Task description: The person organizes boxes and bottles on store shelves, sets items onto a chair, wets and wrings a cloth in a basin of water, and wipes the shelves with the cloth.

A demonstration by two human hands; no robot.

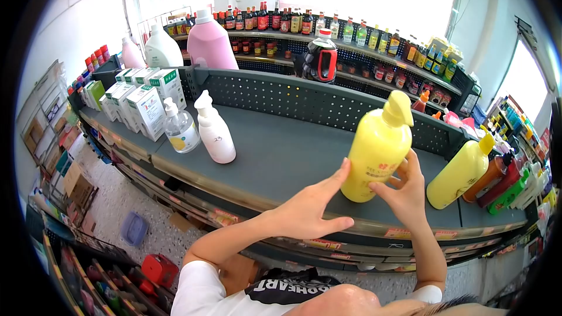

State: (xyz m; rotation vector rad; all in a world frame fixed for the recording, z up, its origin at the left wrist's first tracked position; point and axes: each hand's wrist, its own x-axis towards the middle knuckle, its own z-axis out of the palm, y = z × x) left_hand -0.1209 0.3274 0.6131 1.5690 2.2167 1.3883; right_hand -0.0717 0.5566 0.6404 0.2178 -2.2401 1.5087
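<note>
A large yellow pump bottle (376, 146) is upright over the front part of the grey shelf (281, 152); whether its base rests on the shelf I cannot tell. My right hand (408, 190) grips its lower right side, thumb on the front and fingers curled round behind. On the other side, my left hand (313, 206) is open, thumb held apart, its fingertips at the bottle's left edge. A second yellow pump bottle (459, 174) stands tilted in view to the right. Farther left are a white pump bottle (216, 136) and a clear pump bottle (180, 127).
White boxes (146, 111) stand in rows at the shelf's left end. A perforated back panel (281, 97) runs behind, with a pink jug (212, 44) beyond it. Dark and green bottles (508, 190) crowd the right end. A red container (159, 270) sits low on the left.
</note>
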